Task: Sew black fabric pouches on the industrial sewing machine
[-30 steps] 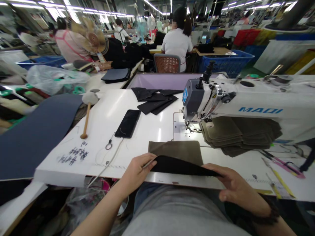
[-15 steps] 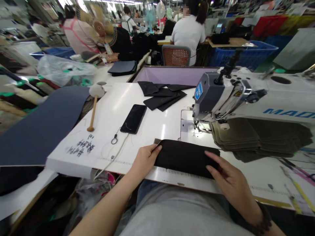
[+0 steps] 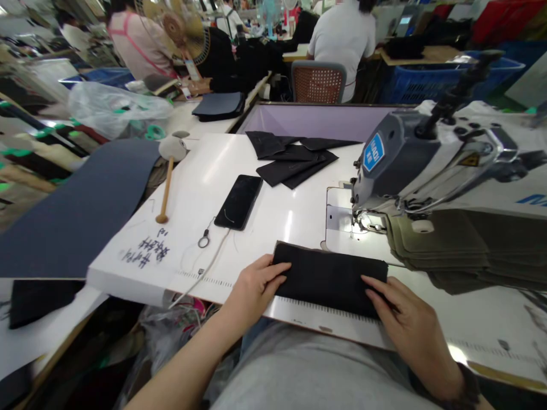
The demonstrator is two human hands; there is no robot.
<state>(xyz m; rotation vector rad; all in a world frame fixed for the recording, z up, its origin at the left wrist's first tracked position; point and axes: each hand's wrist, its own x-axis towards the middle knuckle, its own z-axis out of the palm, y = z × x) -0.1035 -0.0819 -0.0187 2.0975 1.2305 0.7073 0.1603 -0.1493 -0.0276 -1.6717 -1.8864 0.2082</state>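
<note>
A black folded fabric piece (image 3: pixel 327 279) lies along the front edge of the white sewing table (image 3: pixel 205 188), over the printed ruler marks. My left hand (image 3: pixel 256 285) pinches its left end between thumb and fingers. At the right end, my right hand (image 3: pixel 410 319) grips it with thumb below and fingers on top. A thin olive-grey edge shows along the fabric's top left. Just beyond it stands the sewing machine (image 3: pixel 397 165), its needle area lit. A stack of olive fabric pieces (image 3: pixel 453 245) sits under the machine arm.
Several black fabric pieces (image 3: pixel 294 159) lie farther back. A phone (image 3: pixel 239 202) with a cable and ring strap rests left of centre, beside a wooden-handled mallet (image 3: pixel 166 188). A dark blue sheet (image 3: pixel 81 210) covers the left side. People sit working beyond a lilac trough (image 3: pixel 316 119).
The camera view has shifted, so the machine appears farther right and closer. Both hands stay on the black fabric, which now lies flatter with its upper edge straighter.
</note>
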